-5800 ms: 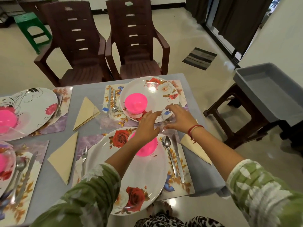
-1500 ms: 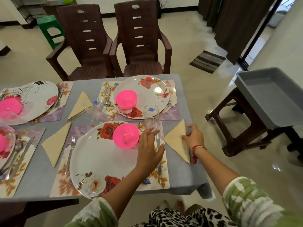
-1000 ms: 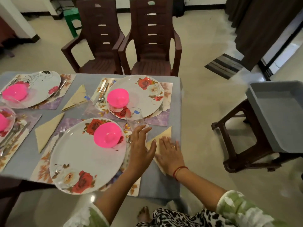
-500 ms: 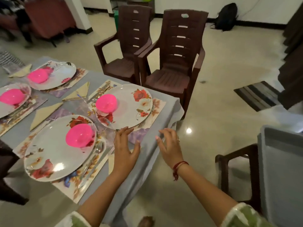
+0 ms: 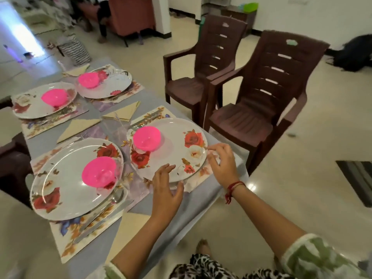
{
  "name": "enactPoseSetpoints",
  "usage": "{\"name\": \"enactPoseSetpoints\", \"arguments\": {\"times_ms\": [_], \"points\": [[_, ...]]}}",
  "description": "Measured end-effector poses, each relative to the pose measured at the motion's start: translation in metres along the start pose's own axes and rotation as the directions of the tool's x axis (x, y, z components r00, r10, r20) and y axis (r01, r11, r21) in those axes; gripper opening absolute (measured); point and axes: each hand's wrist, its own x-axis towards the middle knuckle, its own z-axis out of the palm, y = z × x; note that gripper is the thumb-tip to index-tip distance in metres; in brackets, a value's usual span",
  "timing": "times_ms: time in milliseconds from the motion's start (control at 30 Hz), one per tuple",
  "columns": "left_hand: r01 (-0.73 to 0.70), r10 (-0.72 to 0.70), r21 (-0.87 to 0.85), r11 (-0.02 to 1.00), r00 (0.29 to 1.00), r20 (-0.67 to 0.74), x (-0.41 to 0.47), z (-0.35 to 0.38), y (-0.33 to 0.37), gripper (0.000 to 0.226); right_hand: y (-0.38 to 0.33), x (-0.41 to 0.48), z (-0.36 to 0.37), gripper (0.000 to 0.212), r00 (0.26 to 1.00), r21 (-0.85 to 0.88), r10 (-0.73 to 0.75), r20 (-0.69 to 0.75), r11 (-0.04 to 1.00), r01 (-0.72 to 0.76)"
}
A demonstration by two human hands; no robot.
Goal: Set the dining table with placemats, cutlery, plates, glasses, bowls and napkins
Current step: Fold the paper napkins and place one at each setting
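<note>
Currently, landmark item: rose-print plate (image 5: 177, 152), flat on floral placemat (image 5: 202, 174) at corner of worktop (image 5: 193, 206). On plate, left part: pink bowl (image 5: 147, 140). Left hand (image 5: 167, 190): at plate's near rim, fingers spread wide and fairly straight, holding nothing. Right hand (image 5: 221, 164): at plate's right rim, fingers loosely curved; whether pinching anything, cannot tell. Beyond plate: cutlery (image 5: 145, 121), folded napkin (image 5: 124, 112). Left of plate: second plate (image 5: 60, 184). Behind plate, off worktop: brown chairs (image 5: 261, 109).
</note>
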Motion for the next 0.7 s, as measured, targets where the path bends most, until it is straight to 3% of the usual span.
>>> {"name": "enactPoseSetpoints", "arguments": {"times_ms": [267,500,600,700], "points": [[0.157,-0.151,0.127,0.979,0.987,-0.058,0.034,0.035,-0.012,0.048,0.026,0.124,0.008,0.03,0.941,-0.138,0.023,0.337,0.99,0.025],[0.333,-0.292,0.153,0.93,0.926,-0.24,0.047,0.044,-0.019,0.042,0.04,0.215,0.059,0.049,0.817,-0.276,0.021,0.577,0.946,0.171],[0.418,-0.346,0.12,0.901,0.855,-0.386,0.043,0.055,-0.009,0.04,0.05,0.243,0.08,0.054,0.772,-0.298,0.062,0.632,0.94,0.168],[0.517,-0.399,0.047,0.855,0.712,-0.578,0.04,0.082,0.014,0.037,0.058,0.265,0.09,0.045,0.675,-0.244,-0.005,0.738,0.93,0.275]]}}
